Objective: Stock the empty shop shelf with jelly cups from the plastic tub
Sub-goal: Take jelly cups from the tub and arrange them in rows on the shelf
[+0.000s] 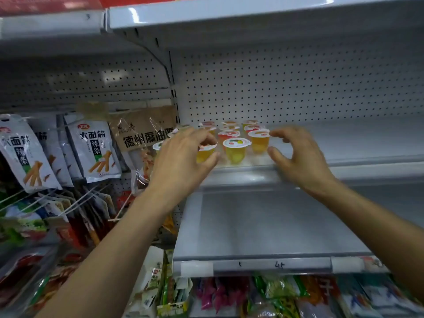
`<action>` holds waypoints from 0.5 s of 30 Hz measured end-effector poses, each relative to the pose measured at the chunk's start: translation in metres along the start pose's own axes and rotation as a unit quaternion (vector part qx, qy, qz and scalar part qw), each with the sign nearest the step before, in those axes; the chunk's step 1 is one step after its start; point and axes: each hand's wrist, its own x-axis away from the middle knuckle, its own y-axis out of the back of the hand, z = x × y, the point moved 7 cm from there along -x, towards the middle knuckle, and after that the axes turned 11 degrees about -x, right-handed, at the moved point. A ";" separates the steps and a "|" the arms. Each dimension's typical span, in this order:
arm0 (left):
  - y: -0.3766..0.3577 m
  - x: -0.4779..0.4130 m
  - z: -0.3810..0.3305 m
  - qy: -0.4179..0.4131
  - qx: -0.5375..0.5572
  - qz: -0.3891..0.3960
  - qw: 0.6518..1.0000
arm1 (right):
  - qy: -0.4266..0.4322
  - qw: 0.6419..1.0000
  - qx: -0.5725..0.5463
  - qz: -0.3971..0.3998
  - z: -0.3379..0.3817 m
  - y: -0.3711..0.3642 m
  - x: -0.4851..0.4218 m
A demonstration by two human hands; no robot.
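Several jelly cups with white printed lids stand in rows at the left end of the white shelf (348, 143); a yellow jelly cup (236, 149) is at the front of the group. My left hand (181, 159) curls around another yellow jelly cup (205, 154) at the front left, fingers over its lid and thumb against its side. My right hand (298, 157) hovers just right of an orange jelly cup (260, 140), fingers spread and holding nothing. The plastic tub is out of view.
The shelf runs bare to the right in front of a pegboard back wall (298, 88). A second white shelf (263, 226) juts out below. Snack packets (96, 150) hang on hooks to the left, and more packets (275, 294) fill the bottom.
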 end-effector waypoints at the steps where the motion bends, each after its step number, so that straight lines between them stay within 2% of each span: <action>1: 0.000 0.020 0.004 0.002 0.020 -0.002 1.000 | 0.025 0.999 -0.023 -0.019 0.008 0.001 0.017; 4: -0.015 0.086 0.027 0.021 0.058 0.034 0.997 | 0.063 0.995 -0.075 0.000 0.028 -0.017 0.077; 9: -0.074 0.213 0.076 0.046 0.039 0.202 0.978 | 0.018 0.980 -0.087 0.177 0.033 -0.102 0.201; 12: -0.111 0.298 0.100 0.060 0.041 0.316 0.946 | -0.018 0.953 -0.085 0.289 0.028 -0.158 0.278; 15: -0.146 0.379 0.124 0.157 0.085 0.403 0.898 | -0.088 0.904 -0.087 0.410 0.020 -0.209 0.351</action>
